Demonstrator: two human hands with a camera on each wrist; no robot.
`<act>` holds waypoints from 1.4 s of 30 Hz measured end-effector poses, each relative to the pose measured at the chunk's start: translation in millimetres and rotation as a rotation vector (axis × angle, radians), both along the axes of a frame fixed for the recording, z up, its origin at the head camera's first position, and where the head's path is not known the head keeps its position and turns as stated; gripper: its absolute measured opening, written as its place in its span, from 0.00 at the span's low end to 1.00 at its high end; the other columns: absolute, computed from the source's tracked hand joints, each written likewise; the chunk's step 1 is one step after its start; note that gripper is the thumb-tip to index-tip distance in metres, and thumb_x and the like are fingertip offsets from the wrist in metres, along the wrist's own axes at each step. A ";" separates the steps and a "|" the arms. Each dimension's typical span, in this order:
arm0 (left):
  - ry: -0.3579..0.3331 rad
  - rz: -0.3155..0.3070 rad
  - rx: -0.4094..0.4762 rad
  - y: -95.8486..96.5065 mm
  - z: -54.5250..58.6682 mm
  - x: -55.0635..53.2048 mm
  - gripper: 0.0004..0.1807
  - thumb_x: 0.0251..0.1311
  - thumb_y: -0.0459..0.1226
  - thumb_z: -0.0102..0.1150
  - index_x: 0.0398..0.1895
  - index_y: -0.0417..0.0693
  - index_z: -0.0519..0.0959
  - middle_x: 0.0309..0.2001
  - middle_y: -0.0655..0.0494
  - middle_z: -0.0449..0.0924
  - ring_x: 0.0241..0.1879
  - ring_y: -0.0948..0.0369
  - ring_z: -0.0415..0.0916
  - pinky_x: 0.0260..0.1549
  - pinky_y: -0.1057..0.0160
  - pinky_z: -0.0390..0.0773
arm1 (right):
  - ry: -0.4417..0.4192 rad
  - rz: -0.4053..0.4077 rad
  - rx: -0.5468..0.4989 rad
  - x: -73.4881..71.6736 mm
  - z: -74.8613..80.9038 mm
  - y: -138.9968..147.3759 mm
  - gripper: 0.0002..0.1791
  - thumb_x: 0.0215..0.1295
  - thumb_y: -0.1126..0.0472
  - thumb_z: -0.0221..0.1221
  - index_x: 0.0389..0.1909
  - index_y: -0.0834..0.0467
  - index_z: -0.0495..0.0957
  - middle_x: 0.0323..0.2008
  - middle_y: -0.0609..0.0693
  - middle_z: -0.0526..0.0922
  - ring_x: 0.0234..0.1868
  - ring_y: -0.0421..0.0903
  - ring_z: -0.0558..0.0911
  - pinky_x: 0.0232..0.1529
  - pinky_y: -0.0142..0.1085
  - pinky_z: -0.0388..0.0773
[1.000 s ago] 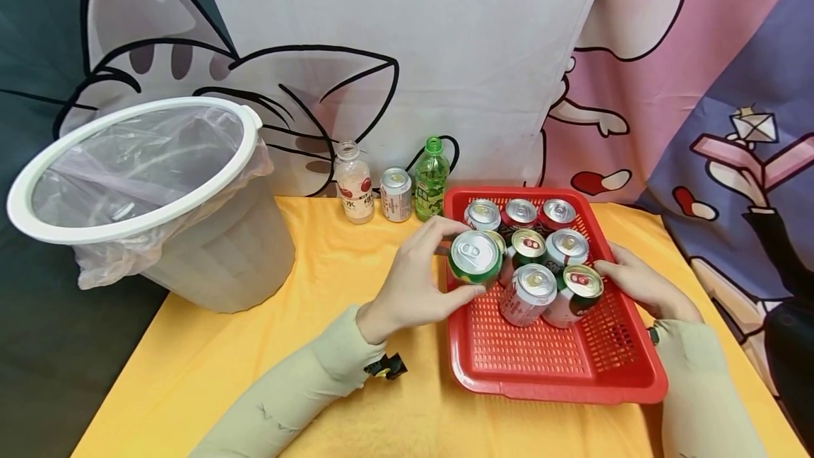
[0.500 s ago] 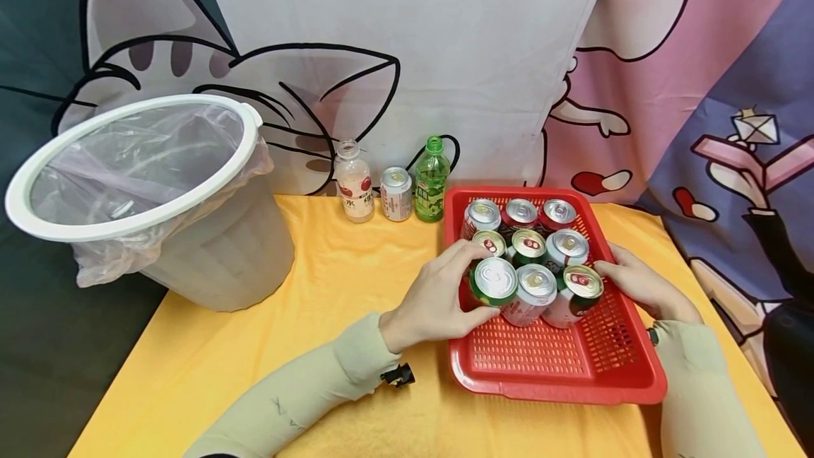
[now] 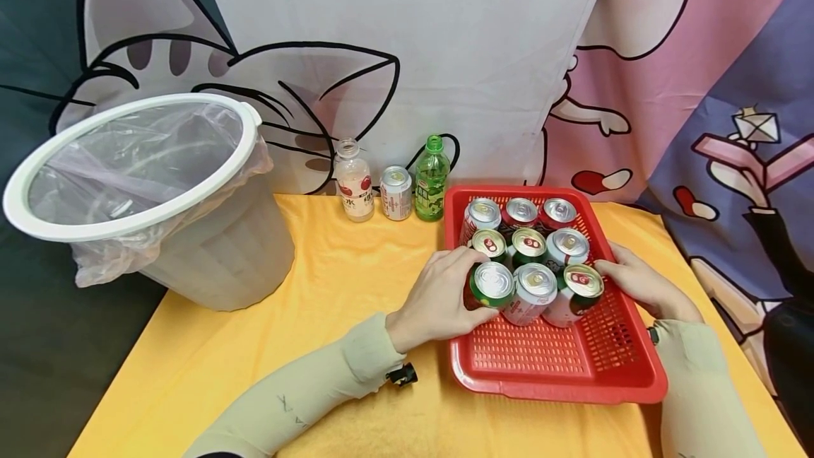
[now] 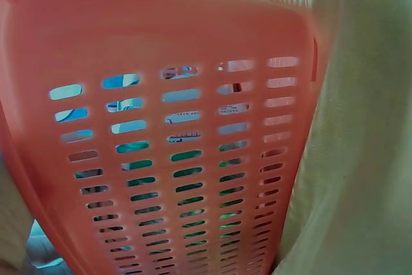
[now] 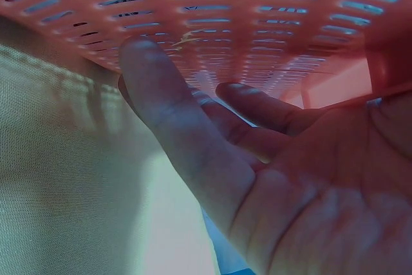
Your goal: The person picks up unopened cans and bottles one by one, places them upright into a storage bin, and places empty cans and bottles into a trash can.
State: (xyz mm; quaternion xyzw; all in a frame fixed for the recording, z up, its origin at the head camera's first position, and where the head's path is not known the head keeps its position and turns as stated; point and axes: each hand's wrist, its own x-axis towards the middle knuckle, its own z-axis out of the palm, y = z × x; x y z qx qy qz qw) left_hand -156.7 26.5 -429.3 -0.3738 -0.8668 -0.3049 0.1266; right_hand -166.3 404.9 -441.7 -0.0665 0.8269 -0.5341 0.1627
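Note:
My left hand (image 3: 441,295) grips a green drink can (image 3: 492,284) between thumb and fingers. This can stands at the left side of the red plastic basket (image 3: 521,380), in line with two other cans at the front. My right hand (image 3: 651,285) holds the basket's right rim, its thumb over the edge. In the right wrist view, the right hand's fingers (image 5: 187,133) reach along the basket's slotted outer side. Several upright cans, such as a white can (image 3: 533,294) and a green-and-white can (image 3: 575,295), fill the back of the basket. The left wrist view shows only the slotted basket wall (image 4: 174,24) close up.
A large bin (image 3: 222,253) with a white rim and clear liner stands at the left. Behind the basket's left corner are a clear bottle (image 3: 355,186), a silver-white can (image 3: 396,193) and a green bottle (image 3: 432,182). A yellow cloth (image 3: 331,260) covers the table.
My left hand has moved right and toward me with the green can, lowering it into the basket's front row of cans. The right hand stays on the rim.

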 end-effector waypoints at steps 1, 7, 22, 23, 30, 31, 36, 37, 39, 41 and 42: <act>-0.006 0.004 -0.010 0.4 0.5 0.3 0.40 0.43 0.54 0.80 0.60 0.50 0.76 0.52 0.60 0.82 0.54 0.62 0.80 0.64 0.60 0.73 | -0.003 -0.005 -0.003 -0.1 0.3 -0.4 0.24 0.80 0.65 0.45 0.70 0.70 0.55 0.43 0.38 0.83 0.40 0.42 0.88 0.40 0.41 0.89; -0.089 0.048 -0.045 2.4 3.0 3.4 0.40 0.42 0.53 0.82 0.59 0.50 0.76 0.52 0.59 0.77 0.51 0.61 0.77 0.57 0.57 0.79 | -0.017 -0.011 0.003 -0.5 1.9 -1.4 0.26 0.80 0.64 0.44 0.72 0.70 0.53 0.44 0.38 0.84 0.41 0.42 0.88 0.41 0.40 0.89; -0.121 0.137 -0.128 11.0 5.4 5.0 0.41 0.40 0.55 0.83 0.58 0.51 0.78 0.50 0.59 0.74 0.51 0.60 0.76 0.62 0.57 0.76 | -0.014 -0.008 0.007 -0.2 0.3 -1.1 0.26 0.81 0.62 0.45 0.73 0.69 0.53 0.45 0.37 0.83 0.42 0.42 0.89 0.41 0.40 0.89; -0.121 0.140 -0.135 11.5 5.6 5.1 0.41 0.40 0.55 0.84 0.58 0.51 0.78 0.50 0.59 0.74 0.51 0.59 0.76 0.63 0.57 0.75 | -0.015 -0.006 0.007 -0.2 0.4 -1.0 0.27 0.81 0.61 0.45 0.73 0.69 0.52 0.45 0.36 0.83 0.42 0.41 0.88 0.42 0.40 0.89; -0.102 0.154 -0.203 14.6 8.2 5.6 0.43 0.39 0.56 0.84 0.58 0.49 0.76 0.49 0.57 0.73 0.52 0.58 0.77 0.68 0.56 0.72 | -0.027 -0.011 0.003 0.6 2.2 -1.1 0.31 0.82 0.60 0.44 0.76 0.69 0.48 0.46 0.34 0.82 0.44 0.40 0.88 0.42 0.42 0.89; -0.098 0.156 -0.215 14.8 8.7 5.9 0.43 0.39 0.56 0.84 0.58 0.49 0.76 0.49 0.57 0.74 0.52 0.58 0.77 0.69 0.56 0.72 | -0.032 -0.012 0.005 0.6 2.5 -1.0 0.31 0.82 0.59 0.44 0.77 0.69 0.48 0.46 0.34 0.82 0.44 0.40 0.88 0.42 0.42 0.89; -0.074 0.155 -0.231 15.3 9.2 6.3 0.44 0.39 0.57 0.84 0.57 0.48 0.75 0.49 0.56 0.74 0.51 0.58 0.78 0.70 0.55 0.71 | -0.041 -0.012 0.007 0.5 2.8 0.2 0.31 0.82 0.59 0.44 0.77 0.69 0.47 0.46 0.36 0.82 0.43 0.40 0.88 0.41 0.44 0.89; -0.072 0.154 -0.231 15.2 8.9 6.4 0.44 0.39 0.57 0.84 0.57 0.48 0.75 0.49 0.56 0.74 0.51 0.58 0.78 0.70 0.55 0.71 | -0.040 -0.011 0.007 0.5 2.5 0.3 0.31 0.83 0.59 0.44 0.77 0.69 0.47 0.46 0.36 0.82 0.43 0.40 0.88 0.41 0.44 0.89; -0.067 0.152 -0.233 15.0 8.6 6.1 0.44 0.39 0.58 0.83 0.58 0.48 0.75 0.49 0.56 0.74 0.51 0.58 0.78 0.70 0.55 0.71 | -0.035 -0.009 0.006 0.6 2.0 0.5 0.31 0.82 0.59 0.44 0.76 0.69 0.48 0.46 0.36 0.82 0.43 0.40 0.88 0.41 0.43 0.89; -0.066 0.150 -0.237 14.7 8.4 5.9 0.44 0.39 0.59 0.83 0.58 0.48 0.75 0.50 0.56 0.75 0.51 0.58 0.78 0.70 0.55 0.71 | -0.023 -0.006 0.006 0.9 1.4 0.1 0.29 0.82 0.60 0.44 0.75 0.69 0.50 0.45 0.35 0.83 0.42 0.40 0.88 0.41 0.42 0.89; -0.067 0.148 -0.237 14.5 8.4 5.8 0.45 0.39 0.59 0.83 0.58 0.49 0.75 0.50 0.56 0.75 0.52 0.58 0.78 0.70 0.55 0.71 | -0.014 0.002 0.006 0.9 0.9 0.1 0.28 0.82 0.60 0.44 0.74 0.69 0.50 0.45 0.36 0.83 0.42 0.41 0.89 0.41 0.42 0.89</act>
